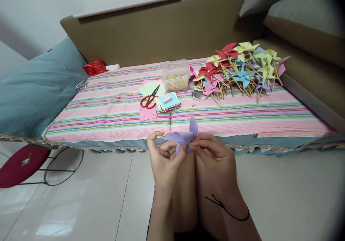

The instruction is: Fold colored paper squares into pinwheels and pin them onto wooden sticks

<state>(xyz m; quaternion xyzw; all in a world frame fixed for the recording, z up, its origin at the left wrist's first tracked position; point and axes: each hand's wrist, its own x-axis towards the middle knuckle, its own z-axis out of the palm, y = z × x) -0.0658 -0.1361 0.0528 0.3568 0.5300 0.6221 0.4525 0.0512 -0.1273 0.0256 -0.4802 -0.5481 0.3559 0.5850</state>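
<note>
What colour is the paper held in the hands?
Light purple; the paper shows best in the head view.

Held pinwheel (pixel 184 137): plain lilac. Cloth (pixel 113 100): pink ground, green, blue, yellow, white, red stripes running along long edges. Pinwheel pile (pixel 244 74), toward far right corner: red, pale yellow, blue, pink, lilac. Scissors (pixel 153 95), between near and far edges: red handles, dark blades. Bag (pixel 95 68), far left corner: bright red.

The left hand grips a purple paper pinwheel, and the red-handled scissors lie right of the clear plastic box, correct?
Not quite: in the head view, the red-handled scissors lie left of the clear plastic box. The left hand does grip the purple paper pinwheel.
</note>
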